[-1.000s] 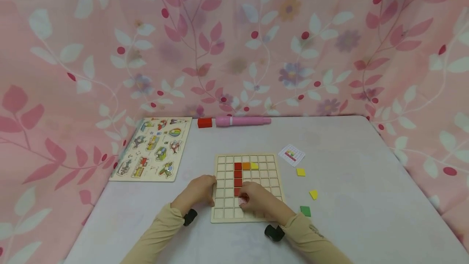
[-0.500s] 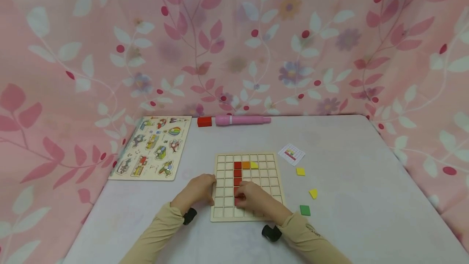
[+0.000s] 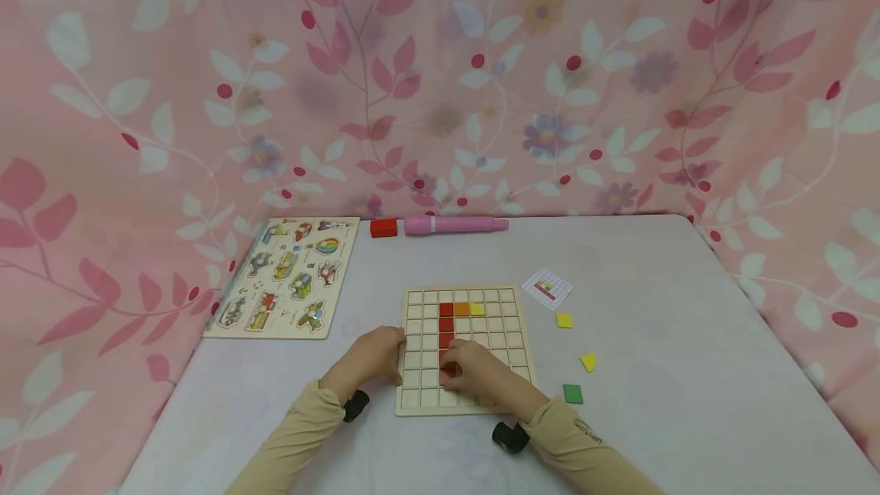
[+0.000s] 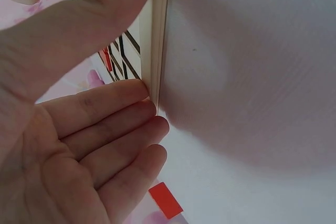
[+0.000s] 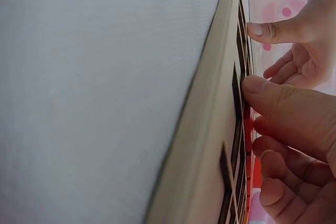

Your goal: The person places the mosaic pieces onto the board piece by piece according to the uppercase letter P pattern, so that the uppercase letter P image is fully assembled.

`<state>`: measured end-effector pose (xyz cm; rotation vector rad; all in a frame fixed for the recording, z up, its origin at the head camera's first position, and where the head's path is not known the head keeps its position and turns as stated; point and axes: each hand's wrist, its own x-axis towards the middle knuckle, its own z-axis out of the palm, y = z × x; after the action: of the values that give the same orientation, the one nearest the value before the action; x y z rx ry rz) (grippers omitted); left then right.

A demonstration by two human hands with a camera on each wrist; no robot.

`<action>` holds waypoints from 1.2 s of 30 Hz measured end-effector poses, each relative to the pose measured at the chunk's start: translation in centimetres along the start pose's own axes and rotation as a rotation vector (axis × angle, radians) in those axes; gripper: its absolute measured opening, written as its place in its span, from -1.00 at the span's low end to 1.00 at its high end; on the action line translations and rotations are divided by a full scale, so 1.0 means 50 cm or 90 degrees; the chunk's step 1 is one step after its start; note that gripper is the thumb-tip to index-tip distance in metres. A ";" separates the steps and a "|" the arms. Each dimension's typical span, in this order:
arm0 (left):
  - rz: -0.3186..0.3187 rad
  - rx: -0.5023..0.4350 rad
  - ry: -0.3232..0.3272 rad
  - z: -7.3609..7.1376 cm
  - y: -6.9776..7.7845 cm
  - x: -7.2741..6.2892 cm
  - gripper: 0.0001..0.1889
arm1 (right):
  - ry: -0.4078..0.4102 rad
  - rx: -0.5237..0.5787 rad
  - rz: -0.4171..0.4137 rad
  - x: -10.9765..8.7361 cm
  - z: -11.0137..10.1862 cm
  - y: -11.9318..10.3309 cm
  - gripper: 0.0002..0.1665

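white table [image 3: 653,289], gridded board [image 3: 428,377], red tile [image 3: 447,375] pinched between right fingers [image 3: 464,352]; left fingers [image 4: 100,102] straight, touching board

No word, number or brand can be read in the 3 views. Small printed marks, including a red one [image 3: 290,220] at the far edge, stand beside the pictures on the puzzle board [image 3: 283,301], too small to decipher. A dark mark [image 3: 589,432] on the right sleeve [image 3: 571,441] is likewise illegible.

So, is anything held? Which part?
The left hand touches the board at its left edge; whether the right hand pinches the lowest red tile is unclear.
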<state>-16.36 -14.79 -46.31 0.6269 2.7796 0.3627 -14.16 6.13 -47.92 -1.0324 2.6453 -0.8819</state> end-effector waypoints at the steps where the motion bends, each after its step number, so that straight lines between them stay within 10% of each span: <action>1: 0.000 -0.002 -0.001 -0.001 0.000 0.000 -0.47 | 0.001 0.001 0.001 0.000 0.000 -0.001 -0.83; 19: 0.013 0.014 -0.016 0.006 0.001 0.002 -0.33 | 0.078 0.023 -0.061 -0.056 -0.052 0.038 -0.77; 36: -0.018 0.018 -0.033 -0.006 0.009 0.000 -0.25 | 0.184 -0.050 0.067 -0.205 -0.164 0.115 -0.65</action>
<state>-16.27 -14.45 -45.87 0.5931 2.7458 0.2984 -12.66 20.11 -45.17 -0.8277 2.9629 -0.9771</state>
